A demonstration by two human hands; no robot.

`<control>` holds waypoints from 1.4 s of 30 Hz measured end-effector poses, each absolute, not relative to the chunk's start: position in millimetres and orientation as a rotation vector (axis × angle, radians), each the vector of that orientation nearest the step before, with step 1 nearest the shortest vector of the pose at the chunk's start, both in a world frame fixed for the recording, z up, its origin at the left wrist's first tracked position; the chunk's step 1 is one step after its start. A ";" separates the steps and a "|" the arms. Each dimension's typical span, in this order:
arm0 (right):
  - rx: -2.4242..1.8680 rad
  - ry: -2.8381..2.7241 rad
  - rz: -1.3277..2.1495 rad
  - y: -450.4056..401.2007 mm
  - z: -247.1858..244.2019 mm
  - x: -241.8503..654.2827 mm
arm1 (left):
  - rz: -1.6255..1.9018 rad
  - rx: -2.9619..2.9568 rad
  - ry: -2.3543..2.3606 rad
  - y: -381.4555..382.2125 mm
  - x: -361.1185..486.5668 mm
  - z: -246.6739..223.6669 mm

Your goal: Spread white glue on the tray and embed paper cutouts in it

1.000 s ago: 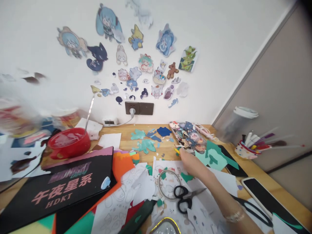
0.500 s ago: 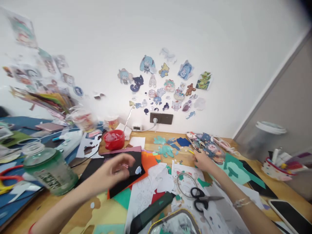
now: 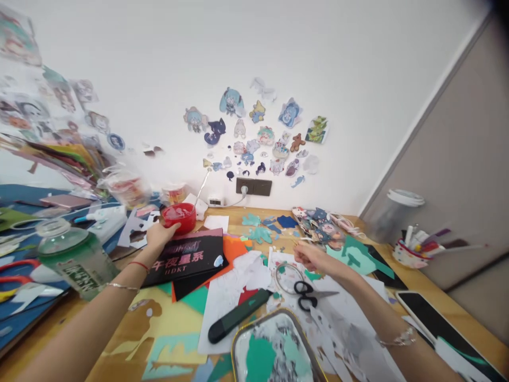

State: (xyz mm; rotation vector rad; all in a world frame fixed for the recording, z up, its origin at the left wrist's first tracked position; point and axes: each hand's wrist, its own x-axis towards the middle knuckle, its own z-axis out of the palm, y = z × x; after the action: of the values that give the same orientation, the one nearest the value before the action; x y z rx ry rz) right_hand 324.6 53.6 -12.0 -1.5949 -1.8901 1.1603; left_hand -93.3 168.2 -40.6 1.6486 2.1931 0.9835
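Note:
My left hand [image 3: 159, 234] is at the near left side of a red bowl [image 3: 183, 216], its thumb against the wall and its other fingers partly hidden. A thin stick [image 3: 202, 187] leans up out of the bowl. Below lies a black sheet with pink lettering [image 3: 186, 257]. My right hand [image 3: 312, 257] is closed in a pinch over the middle of the table; what it holds is too small to make out. Near it are a round hoop [image 3: 277, 276], black-handled scissors [image 3: 308, 297] and teal paper cutouts [image 3: 259, 234].
A green jar [image 3: 75, 262] stands at the left, with red scissors [image 3: 18, 278] beside it. In front are a dark green cutter [image 3: 238, 317] and a gold-rimmed tray [image 3: 234, 353]. A phone [image 3: 441, 323] and pen holder [image 3: 411, 253] are at the right.
My left hand has moved up and away from above the black sheet to the red bowl, uncovering the pink lettering. The view has shifted; my right hand stays over the table's middle.

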 end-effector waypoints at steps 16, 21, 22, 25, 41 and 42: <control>-1.237 -1.332 0.777 -7.3 21.1 301.0 | 1.157 2.024 1.637 101.9 -20.8 -12.2; -0.884 -1.065 0.585 11.2 23.5 267.2 | 1.167 2.142 1.371 58.2 23.8 -21.0; -0.827 -1.026 0.552 12.2 22.9 260.6 | 1.178 2.158 1.323 51.2 29.9 -23.4; -0.647 -0.886 0.479 8.0 23.3 244.6 | 1.209 2.200 1.204 35.9 43.2 -30.6; -0.077 -1.514 0.508 -50.6 51.3 251.3 | 1.271 2.645 0.735 21.3 54.8 -44.1; -0.020 -1.576 0.521 -51.0 51.7 251.8 | 1.271 2.663 0.734 21.7 54.0 -44.0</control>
State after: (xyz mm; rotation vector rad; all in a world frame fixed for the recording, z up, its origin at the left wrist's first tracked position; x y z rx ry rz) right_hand 251.8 -51.0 51.7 -0.0198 -1.5759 0.5207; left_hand 54.0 21.7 -44.0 2.6627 0.7336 1.2708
